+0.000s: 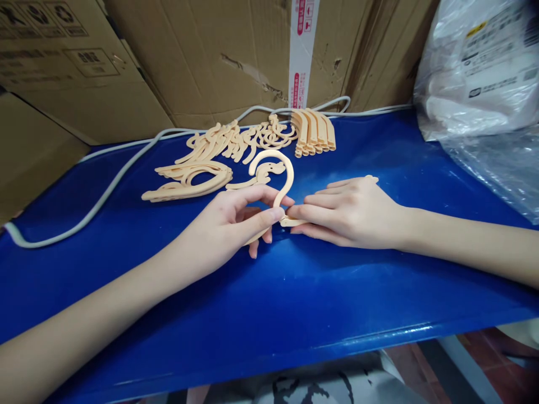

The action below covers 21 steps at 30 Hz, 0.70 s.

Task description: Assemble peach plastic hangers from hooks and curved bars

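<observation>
My left hand (229, 221) pinches the stem of a peach plastic hook piece (278, 168), whose curved top rises above my fingers. My right hand (345, 210) lies beside it, fingers together, pressing on a small peach part (292, 222) at the foot of the hook. Both hands meet at the middle of the blue table (295, 292). Behind them lie flat curved peach pieces (189, 179), a heap of ornate peach pieces (236, 140) and a tight stack of curved peach pieces (314, 132).
A grey cable (109, 182) runs along the table's left and back. Cardboard boxes (202, 56) stand behind. A clear plastic bag (484, 78) with white contents sits at the right. The table's front edge is close to me.
</observation>
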{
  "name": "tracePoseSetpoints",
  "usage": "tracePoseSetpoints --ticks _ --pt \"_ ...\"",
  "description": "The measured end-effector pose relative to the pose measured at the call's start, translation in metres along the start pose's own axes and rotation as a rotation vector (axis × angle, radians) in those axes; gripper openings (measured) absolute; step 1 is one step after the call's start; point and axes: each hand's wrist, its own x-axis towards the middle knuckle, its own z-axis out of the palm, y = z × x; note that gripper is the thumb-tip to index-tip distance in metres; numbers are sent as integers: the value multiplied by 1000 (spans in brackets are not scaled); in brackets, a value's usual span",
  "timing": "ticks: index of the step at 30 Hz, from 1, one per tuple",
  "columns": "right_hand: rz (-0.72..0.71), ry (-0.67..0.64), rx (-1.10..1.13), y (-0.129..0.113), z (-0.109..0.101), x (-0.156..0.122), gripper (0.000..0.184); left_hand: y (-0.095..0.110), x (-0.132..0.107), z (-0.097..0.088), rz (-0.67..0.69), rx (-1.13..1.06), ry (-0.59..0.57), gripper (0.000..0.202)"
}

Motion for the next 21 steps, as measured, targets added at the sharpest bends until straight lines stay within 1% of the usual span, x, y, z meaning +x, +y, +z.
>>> tracePoseSetpoints --ticks 3,5,11,15,18,21 --pt "-11 5 -34 0 -1 0 34 -1 1 -1 10 6 -42 20" --pt "-15 18 -48 -1 -1 0 33 0 2 -2 17 -5 -48 20" --pt "-6 13 -28 -2 -1 1 30 4 2 1 0 -32 -8 17" --pt "-1 4 -26 -1 -2 2 32 3 2 3 -2 -45 15 15" --pt "3 -20 -13 0 -2 1 34 4 2 3 -7 -54 17 13" --pt "22 -40 7 0 -1 1 35 3 1 2 -14 -62 6 15"
